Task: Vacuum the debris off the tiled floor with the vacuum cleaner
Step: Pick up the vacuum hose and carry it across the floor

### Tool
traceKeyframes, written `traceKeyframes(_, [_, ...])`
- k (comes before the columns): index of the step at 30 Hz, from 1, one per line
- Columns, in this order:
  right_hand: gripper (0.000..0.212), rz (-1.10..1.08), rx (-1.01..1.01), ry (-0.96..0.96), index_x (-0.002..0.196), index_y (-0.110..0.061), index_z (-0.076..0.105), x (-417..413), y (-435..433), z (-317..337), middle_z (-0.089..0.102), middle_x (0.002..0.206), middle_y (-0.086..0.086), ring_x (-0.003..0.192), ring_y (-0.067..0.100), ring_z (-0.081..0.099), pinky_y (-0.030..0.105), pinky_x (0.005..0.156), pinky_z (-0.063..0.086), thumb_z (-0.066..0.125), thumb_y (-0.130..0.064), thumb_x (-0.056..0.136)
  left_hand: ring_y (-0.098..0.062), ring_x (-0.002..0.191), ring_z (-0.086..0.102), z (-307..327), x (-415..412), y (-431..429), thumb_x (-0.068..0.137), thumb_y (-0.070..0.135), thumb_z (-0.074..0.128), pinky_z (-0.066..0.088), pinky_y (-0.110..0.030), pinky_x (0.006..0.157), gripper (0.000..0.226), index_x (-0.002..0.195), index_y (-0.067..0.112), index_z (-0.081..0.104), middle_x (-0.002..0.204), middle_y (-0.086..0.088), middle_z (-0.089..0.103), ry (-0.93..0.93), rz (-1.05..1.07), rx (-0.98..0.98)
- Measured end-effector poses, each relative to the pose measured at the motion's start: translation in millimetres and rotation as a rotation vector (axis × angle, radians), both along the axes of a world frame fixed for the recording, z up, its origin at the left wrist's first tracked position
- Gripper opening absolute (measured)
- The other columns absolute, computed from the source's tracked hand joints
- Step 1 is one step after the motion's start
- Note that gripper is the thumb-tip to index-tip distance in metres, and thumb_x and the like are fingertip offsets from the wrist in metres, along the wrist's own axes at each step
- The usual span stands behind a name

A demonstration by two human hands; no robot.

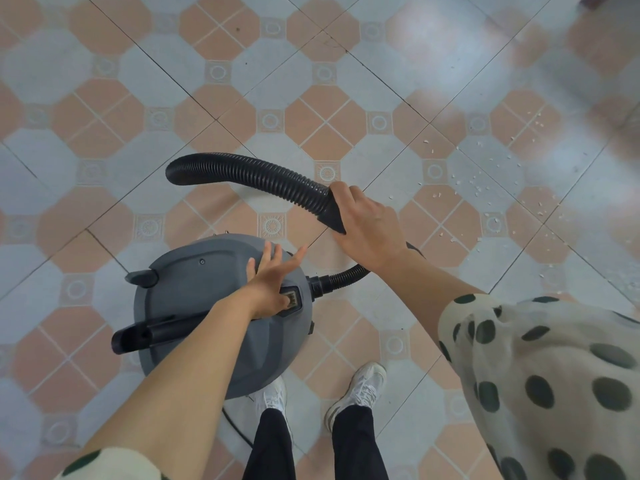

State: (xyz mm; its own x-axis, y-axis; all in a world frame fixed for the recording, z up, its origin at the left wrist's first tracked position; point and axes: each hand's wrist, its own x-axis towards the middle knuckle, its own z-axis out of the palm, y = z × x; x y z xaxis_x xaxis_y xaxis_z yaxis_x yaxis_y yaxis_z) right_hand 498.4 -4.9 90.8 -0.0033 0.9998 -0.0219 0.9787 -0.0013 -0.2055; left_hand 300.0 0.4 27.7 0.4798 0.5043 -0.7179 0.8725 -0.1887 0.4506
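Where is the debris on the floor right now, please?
In the head view, the debris lies scattered on the tiles at right, just beyond the right hand gripping the hose.

White sneakers (360,389), black trousers (356,445) and polka-dotted sleeves (540,375) show.

Bare tiles (104,140) beyond looping hose (249,174).

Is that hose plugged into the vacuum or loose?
Plugged in: below the right hand the hose curves into a socket on the vacuum.
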Motion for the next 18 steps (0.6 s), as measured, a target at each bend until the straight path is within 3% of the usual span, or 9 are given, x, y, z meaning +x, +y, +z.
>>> traceKeyframes(6, [0.049,0.008,0.006,-0.007,0.120,-0.008,0.050,3,-2,-1,0.060,0.094,0.006,0.072,0.026,0.061,0.030,0.053,0.033,0.075,-0.014,0.078,-0.018,0.142,-0.023,4,-5,-5,0.084,0.014,0.061,-0.011,-0.044,0.117,0.095,0.150,0.032,-0.005,0.159,-0.001,-0.011,-0.029,0.069,0.008])
traceKeyframes(8, [0.047,0.013,0.014,0.001,0.119,-0.009,0.051,5,-4,-1,0.060,0.093,0.005,0.071,0.025,0.061,0.029,0.052,0.033,0.076,-0.015,0.078,-0.018,0.146,-0.004,14,-5,3,0.081,0.022,0.070,0.004,-0.039,0.118,0.098,0.152,0.023,0.003,0.157,0.004,0.002,-0.119,0.273,0.057])
traceKeyframes(10, [0.048,0.018,0.035,0.006,0.118,-0.011,0.050,9,-4,1,0.060,0.093,0.005,0.072,0.023,0.060,0.028,0.052,0.033,0.077,-0.016,0.079,-0.021,0.146,0.009,27,1,20,0.075,0.018,0.078,0.013,-0.035,0.117,0.108,0.152,0.014,0.003,0.158,-0.003,0.010,-0.264,0.613,0.187])
traceKeyframes(13, [0.044,0.025,0.033,0.027,0.120,-0.012,0.048,30,-5,22,0.056,0.093,0.004,0.071,0.023,0.057,0.030,0.051,0.035,0.071,-0.015,0.083,-0.030,0.146,0.000,61,15,63,0.071,0.020,0.081,0.008,-0.040,0.119,0.121,0.150,0.008,-0.010,0.158,-0.016,-0.007,-0.281,0.940,0.573])
traceKeyframes(14, [0.042,0.032,0.029,0.043,0.121,-0.012,0.048,33,-5,25,0.056,0.093,0.004,0.071,0.023,0.055,0.031,0.052,0.036,0.068,-0.014,0.084,-0.030,0.146,-0.004,71,14,77,0.070,0.023,0.082,0.005,-0.041,0.119,0.123,0.150,0.010,-0.011,0.157,-0.017,-0.009,-0.216,0.936,0.684])
traceKeyframes(16, [0.042,0.033,0.052,0.048,0.122,-0.014,0.046,52,-6,40,0.055,0.092,0.004,0.070,0.023,0.054,0.031,0.051,0.036,0.066,-0.015,0.085,-0.027,0.146,-0.005,94,24,105,0.069,0.026,0.081,-0.005,-0.043,0.115,0.120,0.151,0.018,-0.005,0.159,-0.012,-0.001,-0.112,0.657,0.808])
traceKeyframes(18, [0.049,0.018,0.083,0.023,0.124,-0.016,0.044,75,-7,53,0.056,0.091,0.004,0.071,0.023,0.056,0.030,0.055,0.040,0.070,-0.017,0.083,-0.028,0.142,0.021,114,42,127,0.071,0.026,0.077,0.000,-0.044,0.114,0.086,0.143,0.026,0.032,0.146,-0.008,0.038,-0.111,0.240,0.771])
